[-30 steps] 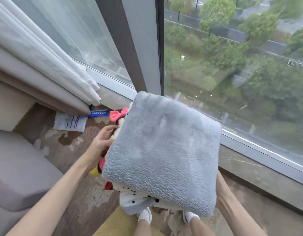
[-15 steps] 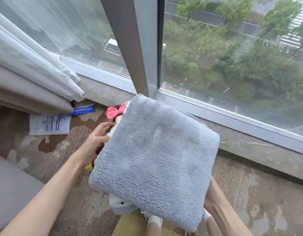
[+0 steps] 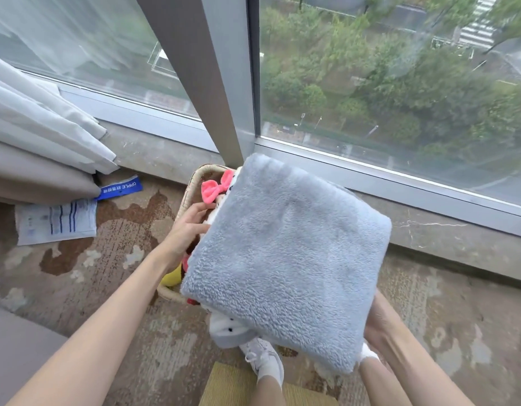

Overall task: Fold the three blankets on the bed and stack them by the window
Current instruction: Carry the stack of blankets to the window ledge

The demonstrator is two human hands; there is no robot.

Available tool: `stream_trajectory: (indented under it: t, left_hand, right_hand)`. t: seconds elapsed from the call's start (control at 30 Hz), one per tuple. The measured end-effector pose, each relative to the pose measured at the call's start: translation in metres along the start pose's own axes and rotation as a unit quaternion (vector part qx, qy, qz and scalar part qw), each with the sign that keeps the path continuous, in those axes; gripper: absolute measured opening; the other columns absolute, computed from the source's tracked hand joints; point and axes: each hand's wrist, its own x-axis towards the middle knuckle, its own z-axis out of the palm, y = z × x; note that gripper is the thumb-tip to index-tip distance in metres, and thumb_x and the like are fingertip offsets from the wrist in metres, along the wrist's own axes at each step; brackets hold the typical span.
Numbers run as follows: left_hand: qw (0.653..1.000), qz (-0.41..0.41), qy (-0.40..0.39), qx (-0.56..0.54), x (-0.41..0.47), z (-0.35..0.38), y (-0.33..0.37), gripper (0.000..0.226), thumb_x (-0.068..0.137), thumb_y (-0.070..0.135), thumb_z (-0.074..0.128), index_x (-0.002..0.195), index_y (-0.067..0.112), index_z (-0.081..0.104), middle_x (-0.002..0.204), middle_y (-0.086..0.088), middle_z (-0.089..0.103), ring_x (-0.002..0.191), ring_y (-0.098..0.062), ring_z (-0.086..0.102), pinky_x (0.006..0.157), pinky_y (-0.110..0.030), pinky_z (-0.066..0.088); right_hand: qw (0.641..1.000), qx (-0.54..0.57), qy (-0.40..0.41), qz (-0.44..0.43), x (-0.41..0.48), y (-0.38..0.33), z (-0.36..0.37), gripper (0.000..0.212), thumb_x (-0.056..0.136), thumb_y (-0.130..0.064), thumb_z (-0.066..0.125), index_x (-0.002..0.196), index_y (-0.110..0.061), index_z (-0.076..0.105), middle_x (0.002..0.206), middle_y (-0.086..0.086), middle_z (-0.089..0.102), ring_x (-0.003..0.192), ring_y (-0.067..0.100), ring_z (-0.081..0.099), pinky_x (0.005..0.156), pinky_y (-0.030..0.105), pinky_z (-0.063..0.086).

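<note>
A folded grey fleece blanket (image 3: 285, 259) lies on top of a stack I hold above the floor by the window. Under it shows a white folded blanket with black dots and a pink bow (image 3: 214, 190). My left hand (image 3: 189, 227) grips the stack's left side, fingers tucked under the grey blanket. My right hand (image 3: 376, 329) supports the stack from below at its near right corner, mostly hidden by the fleece. A woven basket (image 3: 189, 191) sits under the stack's left part, with only its rim showing. I cannot tell if the stack touches it.
The window (image 3: 370, 98) and its stone sill (image 3: 446, 232) run behind the stack. White and beige curtains (image 3: 39, 136) hang at left, with a paper sheet (image 3: 57, 221) and blue label (image 3: 121, 187) on the patterned carpet. My white shoes (image 3: 263, 358) stand below.
The view has tilted down and closer to the floor. The stack has come lower toward the sill corner, and the basket rim now shows beneath it. Both hands keep their hold.
</note>
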Motion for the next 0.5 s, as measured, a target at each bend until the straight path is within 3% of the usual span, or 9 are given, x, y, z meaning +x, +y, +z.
stream_trajectory:
  t: [0.07, 0.13, 0.23, 0.3, 0.37, 0.5]
  left_hand:
    - [0.999, -0.035, -0.004, -0.002, 0.006, -0.001, -0.005, 0.025, 0.095, 0.031, 0.058, 0.119, 0.027, 0.064, 0.144, -0.009, 0.052, 0.136, -0.026, 0.045, 0.115, -0.054, 0.030]
    - [0.995, -0.091, -0.020, -0.028, 0.007, -0.003, -0.011, 0.055, 0.097, 0.056, 0.041, 0.136, 0.019, 0.055, 0.146, -0.008, 0.051, 0.138, -0.025, 0.043, 0.116, -0.053, 0.027]
    - [0.991, -0.124, -0.053, -0.017, 0.004, 0.006, -0.007, 0.080, 0.087, 0.074, 0.035, 0.147, 0.023, 0.040, 0.148, 0.000, 0.048, 0.136, -0.021, 0.045, 0.115, -0.048, 0.028]
    - [0.986, -0.132, -0.093, 0.028, 0.002, 0.022, -0.005, 0.084, 0.078, 0.080, 0.047, 0.146, 0.030, 0.036, 0.146, 0.004, 0.048, 0.130, -0.017, 0.050, 0.113, -0.048, 0.031]
    - [0.981, -0.128, -0.104, 0.104, 0.005, 0.040, -0.007, 0.084, 0.077, 0.071, 0.062, 0.145, 0.032, 0.033, 0.144, 0.004, 0.047, 0.125, -0.013, 0.049, 0.108, -0.042, 0.034]
    - [0.981, -0.064, -0.010, 0.182, 0.021, 0.068, -0.025, 0.064, 0.089, 0.039, 0.067, 0.144, 0.019, 0.041, 0.142, -0.004, 0.050, 0.124, -0.016, 0.049, 0.099, -0.029, 0.036]
  right_hand:
    - [0.994, -0.103, 0.038, 0.002, 0.012, -0.002, 0.003, 0.032, 0.089, -0.005, 0.058, 0.119, -0.013, 0.066, 0.113, 0.007, 0.071, 0.105, 0.023, 0.065, 0.087, 0.039, 0.050]
    - [0.990, -0.122, 0.072, 0.023, 0.020, -0.006, 0.006, 0.046, 0.093, 0.000, 0.041, 0.133, -0.016, 0.057, 0.128, 0.003, 0.064, 0.121, 0.022, 0.054, 0.101, 0.040, 0.038]
    - [0.988, -0.124, 0.073, 0.053, 0.029, -0.009, 0.015, 0.046, 0.101, -0.045, 0.031, 0.138, -0.026, 0.050, 0.150, -0.003, 0.042, 0.140, 0.026, 0.034, 0.116, 0.050, 0.020]
    - [0.983, -0.161, 0.063, 0.066, 0.035, -0.008, 0.026, 0.062, 0.093, -0.065, 0.031, 0.140, -0.028, 0.047, 0.148, -0.006, 0.042, 0.138, 0.025, 0.037, 0.116, 0.053, 0.023]
    - [0.968, -0.235, 0.056, 0.070, 0.044, -0.006, 0.040, 0.062, 0.089, -0.067, 0.041, 0.139, -0.030, 0.044, 0.146, -0.008, 0.043, 0.133, 0.020, 0.043, 0.114, 0.051, 0.029]
    - [0.928, -0.364, 0.071, 0.023, 0.066, 0.002, 0.050, 0.054, 0.092, -0.042, 0.058, 0.140, -0.021, 0.042, 0.145, -0.001, 0.044, 0.129, 0.016, 0.045, 0.106, 0.036, 0.036]
